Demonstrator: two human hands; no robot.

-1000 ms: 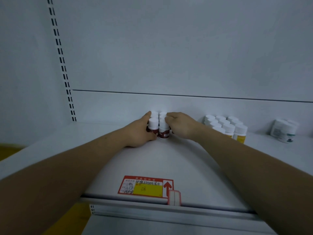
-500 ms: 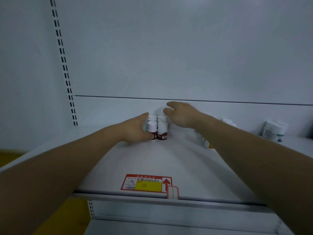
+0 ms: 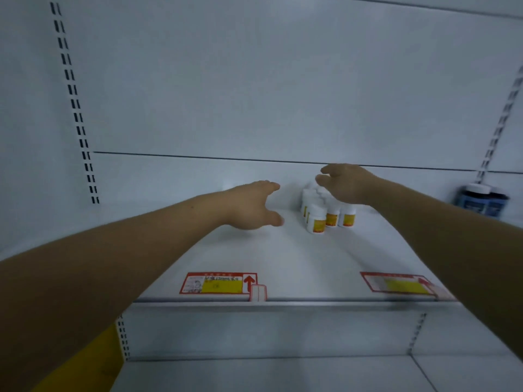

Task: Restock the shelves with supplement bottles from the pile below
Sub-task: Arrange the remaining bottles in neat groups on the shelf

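A cluster of several white supplement bottles with yellow labels [image 3: 319, 219] stands on the white shelf [image 3: 283, 256], right of centre and towards the back. My right hand [image 3: 346, 183] hovers just above and behind the cluster, fingers loosely spread and holding nothing. My left hand [image 3: 252, 206] is stretched out low over the shelf to the left of the bottles, thumb apart from the fingers and empty. No red-labelled bottles show; the spot behind my left hand is hidden.
Dark blue bottles [image 3: 481, 200] stand at the far right against the back wall. Two red-and-yellow price tags [image 3: 218, 282] [image 3: 396, 282] lie at the shelf's front edge. A lower shelf [image 3: 283, 374] shows beneath. Slotted uprights [image 3: 75, 108] run up the back panel.
Both hands have let go of the red-labelled bottles and moved right. The right hand now hovers over the yellow-labelled cluster. The view has swung right.
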